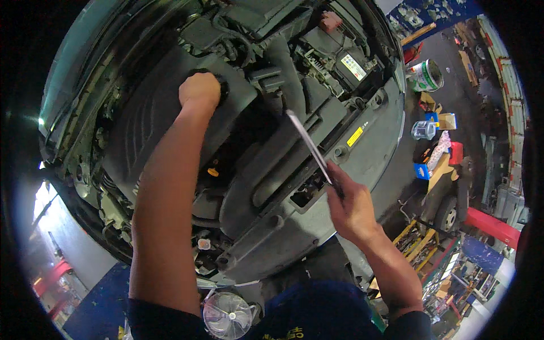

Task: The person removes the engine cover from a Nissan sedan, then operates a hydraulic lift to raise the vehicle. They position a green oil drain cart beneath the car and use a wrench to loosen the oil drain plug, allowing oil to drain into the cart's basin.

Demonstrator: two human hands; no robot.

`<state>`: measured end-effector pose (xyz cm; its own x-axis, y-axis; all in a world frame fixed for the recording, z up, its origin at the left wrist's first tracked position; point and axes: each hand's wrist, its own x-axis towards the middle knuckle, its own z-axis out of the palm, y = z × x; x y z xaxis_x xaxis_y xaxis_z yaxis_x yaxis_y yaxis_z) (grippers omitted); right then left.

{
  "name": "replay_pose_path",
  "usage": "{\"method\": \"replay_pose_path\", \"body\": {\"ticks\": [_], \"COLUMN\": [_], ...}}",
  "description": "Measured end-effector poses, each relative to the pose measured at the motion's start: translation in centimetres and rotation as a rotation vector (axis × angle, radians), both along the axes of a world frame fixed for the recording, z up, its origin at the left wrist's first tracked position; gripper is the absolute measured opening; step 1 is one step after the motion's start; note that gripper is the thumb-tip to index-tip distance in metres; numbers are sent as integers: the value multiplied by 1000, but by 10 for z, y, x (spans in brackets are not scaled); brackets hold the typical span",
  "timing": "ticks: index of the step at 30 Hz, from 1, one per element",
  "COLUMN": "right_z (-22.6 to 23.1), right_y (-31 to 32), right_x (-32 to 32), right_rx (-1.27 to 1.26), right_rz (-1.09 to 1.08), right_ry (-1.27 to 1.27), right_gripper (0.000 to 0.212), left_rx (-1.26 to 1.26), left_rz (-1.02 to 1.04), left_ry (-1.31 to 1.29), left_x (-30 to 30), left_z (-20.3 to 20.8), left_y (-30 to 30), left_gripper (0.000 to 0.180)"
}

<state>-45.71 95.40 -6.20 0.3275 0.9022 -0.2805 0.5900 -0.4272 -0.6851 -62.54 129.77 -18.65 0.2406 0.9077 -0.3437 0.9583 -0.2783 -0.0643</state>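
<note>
Workshop floor [453, 73] surrounds the open car [294, 243] on my feed. My right hand [352, 208] is wrapped around the near end of a long, slim metal tool [309, 141], which slants over the front of the engine; I cannot tell whether its far tip meets the air duct [286, 62] or hangs above it. My left hand [199, 89], well apart from the right, is balled at a dark round part [224, 89] in the cover [153, 113]; its fingertips are hidden, so I cannot tell whether they grip. I judge the tool light and stiff, its bright shank slick if oily, so I would hold it by the dark end. The cover looks like light, slightly springy plastic, best taken by its edges. Farther out are an orange ring [213, 171], the battery [328, 48], a fan [228, 315] and a bucket [425, 76].
</note>
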Motion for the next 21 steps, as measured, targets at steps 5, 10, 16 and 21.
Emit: {"method": "replay_pose_path", "body": {"ticks": [5, 10, 16, 21], "right_z": [-21, -32, -29, -27], "right_y": [-86, -126, -143, -149], "right_x": [61, 93, 101, 112], "right_rx": [-213, -212, -132, -215], "right_rz": [-265, -325, -254, -250], "right_ry": [101, 145, 139, 179], "right_gripper": [49, 48, 46, 47], "left_rx": [165, 102, -217, 75], "left_rz": [-181, -264, 207, -16], "left_ry": [5, 11, -411, -344], "left_x": [-11, -25, -23, -29], "left_z": [13, 9, 16, 14], "left_y": [-11, -17, -19, -30], "left_gripper": [26, 25, 36, 38]}}
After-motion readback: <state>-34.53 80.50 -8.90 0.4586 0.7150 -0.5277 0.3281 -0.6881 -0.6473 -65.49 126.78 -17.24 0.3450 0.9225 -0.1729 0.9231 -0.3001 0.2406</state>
